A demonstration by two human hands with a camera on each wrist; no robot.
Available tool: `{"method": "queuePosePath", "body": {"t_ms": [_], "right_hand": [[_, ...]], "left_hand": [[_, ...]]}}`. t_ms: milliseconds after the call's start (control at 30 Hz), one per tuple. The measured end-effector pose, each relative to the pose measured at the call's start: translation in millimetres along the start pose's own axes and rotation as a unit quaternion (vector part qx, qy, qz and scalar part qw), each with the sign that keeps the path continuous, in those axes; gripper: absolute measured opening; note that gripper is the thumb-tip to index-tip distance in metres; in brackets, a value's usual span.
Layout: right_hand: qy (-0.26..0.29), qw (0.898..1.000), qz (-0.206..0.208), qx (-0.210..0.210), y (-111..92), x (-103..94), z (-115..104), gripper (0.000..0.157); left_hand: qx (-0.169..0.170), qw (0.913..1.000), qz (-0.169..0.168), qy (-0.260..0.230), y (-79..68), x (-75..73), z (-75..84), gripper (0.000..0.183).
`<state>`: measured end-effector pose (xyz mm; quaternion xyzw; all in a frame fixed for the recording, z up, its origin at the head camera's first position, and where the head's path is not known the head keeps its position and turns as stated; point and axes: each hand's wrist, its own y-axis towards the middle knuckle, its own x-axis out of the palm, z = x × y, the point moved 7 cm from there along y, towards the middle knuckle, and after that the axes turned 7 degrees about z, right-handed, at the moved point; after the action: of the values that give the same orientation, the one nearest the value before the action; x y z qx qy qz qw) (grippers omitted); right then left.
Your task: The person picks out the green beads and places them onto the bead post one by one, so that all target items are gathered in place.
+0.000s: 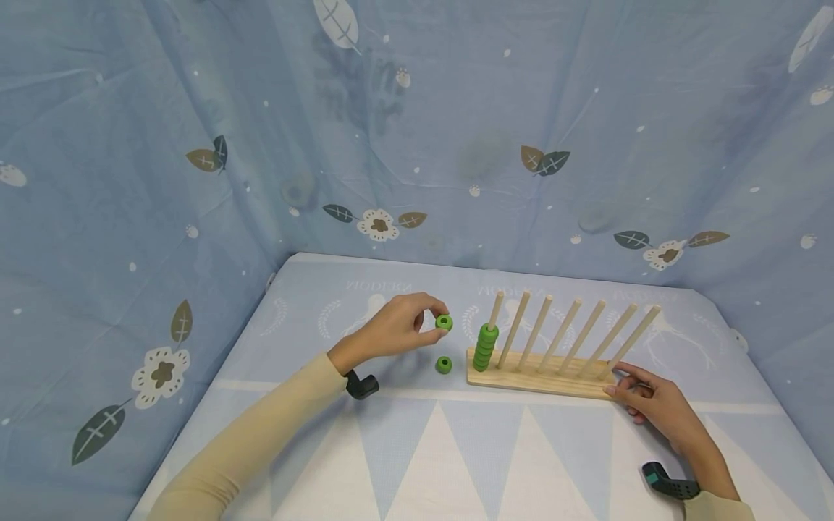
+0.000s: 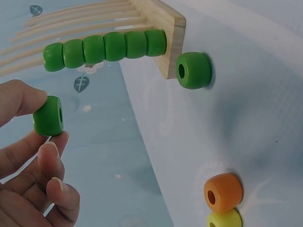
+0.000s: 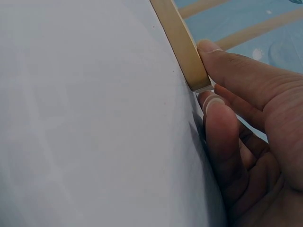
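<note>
My left hand (image 1: 399, 327) pinches a green bead (image 1: 444, 323) between thumb and fingertips, above the table and left of a wooden peg rack. In the left wrist view the held bead (image 2: 48, 116) shows its hole from the side. Several green beads (image 1: 485, 347) are stacked on the leftmost peg of the rack (image 1: 547, 383); its other pegs carry none. A loose green bead (image 1: 444, 365) lies on the table near the rack's left end. At the opposite end my right hand (image 1: 658, 407) grips the corner of the rack's base (image 3: 182, 45), thumb on top.
An orange bead (image 2: 223, 193) and a yellow bead (image 2: 225, 219) lie on the table in the left wrist view. A patterned cloth covers the table (image 1: 404, 463). Blue printed fabric (image 1: 430, 130) rises behind it and along both sides.
</note>
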<state>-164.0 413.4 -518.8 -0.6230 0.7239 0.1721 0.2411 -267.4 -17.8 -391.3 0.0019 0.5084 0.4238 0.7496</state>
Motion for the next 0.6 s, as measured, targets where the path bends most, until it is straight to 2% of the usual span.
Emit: {"method": "queuePosePath", "body": {"t_ms": [600], "right_hand": [[-0.002, 1.000, -0.003, 0.008, -0.4, 0.2, 0.5, 0.075]], "left_hand": [[0.006, 0.9999, 0.015, -0.001, 5.7, -11.2, 8.9, 0.026]]}}
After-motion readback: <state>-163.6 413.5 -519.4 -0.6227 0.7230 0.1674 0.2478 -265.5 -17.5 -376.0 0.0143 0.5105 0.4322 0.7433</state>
